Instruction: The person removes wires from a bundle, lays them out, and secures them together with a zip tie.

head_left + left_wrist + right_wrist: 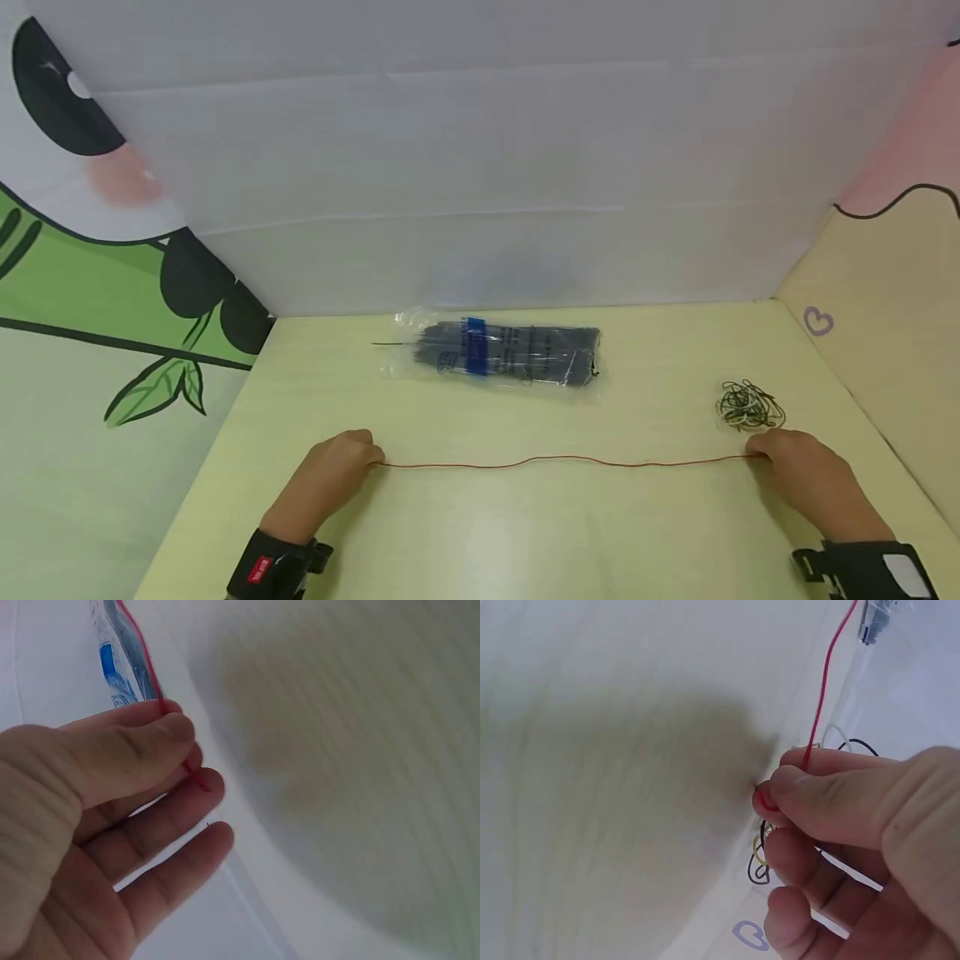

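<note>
A thin red wire (566,457) runs across the table between my two hands, slightly wavy rather than taut. Its left end is pinched between thumb and index finger of my left hand (337,467), and a short tip pokes out past the fingers in the left wrist view. My right hand (806,479) pinches the other end, where the red wire (823,690) bends into a small curl at the fingertips. Just behind the right hand lies a tangled bundle of black, yellow and white wires (748,406), partly hidden by the fingers in the right wrist view.
Toward the back of the pale yellow table (480,533) lies a clear plastic bag of dark, thin strips (517,354) with a blue band; one strip sticks out on the left. A white backdrop (480,208) rises behind, with printed side panels left and right.
</note>
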`<state>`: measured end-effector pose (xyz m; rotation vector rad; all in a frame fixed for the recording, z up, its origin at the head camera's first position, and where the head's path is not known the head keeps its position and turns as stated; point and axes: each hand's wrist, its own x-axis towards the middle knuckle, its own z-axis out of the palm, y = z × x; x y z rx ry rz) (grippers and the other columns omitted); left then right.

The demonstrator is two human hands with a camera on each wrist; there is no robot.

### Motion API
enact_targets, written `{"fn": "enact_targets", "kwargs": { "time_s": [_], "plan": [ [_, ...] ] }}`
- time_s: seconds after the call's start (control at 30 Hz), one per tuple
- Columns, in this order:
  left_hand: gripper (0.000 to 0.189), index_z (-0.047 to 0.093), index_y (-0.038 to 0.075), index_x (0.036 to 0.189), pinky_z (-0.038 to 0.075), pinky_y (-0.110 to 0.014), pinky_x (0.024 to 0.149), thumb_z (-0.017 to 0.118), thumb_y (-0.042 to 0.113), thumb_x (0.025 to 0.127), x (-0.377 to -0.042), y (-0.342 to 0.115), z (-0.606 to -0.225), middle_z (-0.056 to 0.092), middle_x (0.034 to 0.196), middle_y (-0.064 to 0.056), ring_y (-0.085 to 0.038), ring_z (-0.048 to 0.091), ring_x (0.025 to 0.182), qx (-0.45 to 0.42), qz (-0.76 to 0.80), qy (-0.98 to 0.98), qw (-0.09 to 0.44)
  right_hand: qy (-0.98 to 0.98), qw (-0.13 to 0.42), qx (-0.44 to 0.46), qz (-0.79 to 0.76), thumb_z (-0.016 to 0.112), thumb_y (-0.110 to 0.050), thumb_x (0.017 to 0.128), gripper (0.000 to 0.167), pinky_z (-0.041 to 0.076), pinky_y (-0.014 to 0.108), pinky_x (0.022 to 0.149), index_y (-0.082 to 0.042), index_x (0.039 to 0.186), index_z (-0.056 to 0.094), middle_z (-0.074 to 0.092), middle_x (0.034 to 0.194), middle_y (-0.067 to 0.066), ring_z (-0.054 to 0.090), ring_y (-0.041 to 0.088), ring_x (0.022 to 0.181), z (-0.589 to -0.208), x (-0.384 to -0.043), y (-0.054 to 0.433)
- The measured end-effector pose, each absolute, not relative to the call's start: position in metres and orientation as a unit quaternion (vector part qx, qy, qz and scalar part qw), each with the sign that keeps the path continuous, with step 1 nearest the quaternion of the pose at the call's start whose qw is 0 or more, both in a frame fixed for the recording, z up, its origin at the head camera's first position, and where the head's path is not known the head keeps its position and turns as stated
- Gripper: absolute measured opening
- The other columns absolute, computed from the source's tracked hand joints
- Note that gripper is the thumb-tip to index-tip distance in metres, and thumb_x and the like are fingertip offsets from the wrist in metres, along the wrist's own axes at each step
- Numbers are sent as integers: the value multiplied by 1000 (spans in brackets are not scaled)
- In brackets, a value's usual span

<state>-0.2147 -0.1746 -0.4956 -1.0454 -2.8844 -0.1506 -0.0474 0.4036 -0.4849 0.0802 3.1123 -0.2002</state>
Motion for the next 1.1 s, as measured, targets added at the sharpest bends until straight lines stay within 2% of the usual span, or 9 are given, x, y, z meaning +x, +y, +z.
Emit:
{"fn": "enact_targets", "kwargs": {
  "time_s": [0.13,0.33,0.47,0.6,0.73,0.8,0.9,1.03,1.1],
  "plan": [
    [13,77,16,81,52,-23,61,76,4,82,-212,-165,-498,62,74,7,-6,59,70,-334,-41,-942,15,998,-4,18,-67,69,0,85,21,50,40,63,-21,83,67,67,81,1,61,19,74,-485,-47,402],
    [15,73,14,78,44,-22,55,73,0,83,-212,-155,-502,54,68,6,-4,49,64,-348,-43,-936,29,997,-17,-3,-78,72,0,82,22,44,33,62,-20,78,64,60,75,-6,51,10,68,-486,-45,395],
    [14,75,13,81,50,-23,58,75,0,80,-208,-141,-503,59,73,5,-9,59,70,-374,-59,-923,72,996,-16,-10,-82,73,0,82,23,45,32,61,-20,76,63,60,74,-7,52,8,68,-485,-43,395],
    [17,75,15,93,54,-25,64,75,3,81,-198,-109,-496,64,85,3,-14,63,81,-441,-82,-889,96,996,-12,-7,-83,74,-1,80,22,45,32,61,-20,76,63,60,74,-7,52,8,69,-484,-41,399],
    [20,74,19,101,53,-23,66,70,6,86,-185,-72,-485,64,91,4,-12,61,84,-531,-88,-839,81,995,9,1,-98,74,-6,82,16,42,30,61,-19,81,65,58,76,-7,46,8,69,-483,-40,401],
    [19,74,19,101,53,-23,66,70,6,87,-182,-61,-482,64,91,4,-12,61,84,-551,-82,-827,77,993,17,7,-114,73,-11,84,9,42,30,62,-17,86,67,60,80,-5,48,9,72,-481,-40,400],
    [18,74,20,99,53,-23,66,69,7,88,-181,-60,-483,64,88,4,-12,61,82,-542,-60,-834,81,992,15,19,-124,70,-15,88,5,41,29,61,-17,87,66,60,80,-5,49,10,70,-476,-41,400],
    [17,75,20,93,51,-23,63,69,5,87,-184,-77,-490,62,82,5,-12,60,76,-500,-43,-862,77,994,-17,22,-102,67,-11,90,16,31,28,56,-17,78,59,50,68,-5,39,9,62,-468,-51,401],
    [17,75,20,90,51,-23,61,69,4,86,-186,-87,-495,62,81,6,-11,60,74,-480,-44,-873,71,995,-33,16,-94,66,-9,91,17,27,27,55,-17,78,58,46,66,-5,35,10,61,-466,-59,402]
  ]
}}
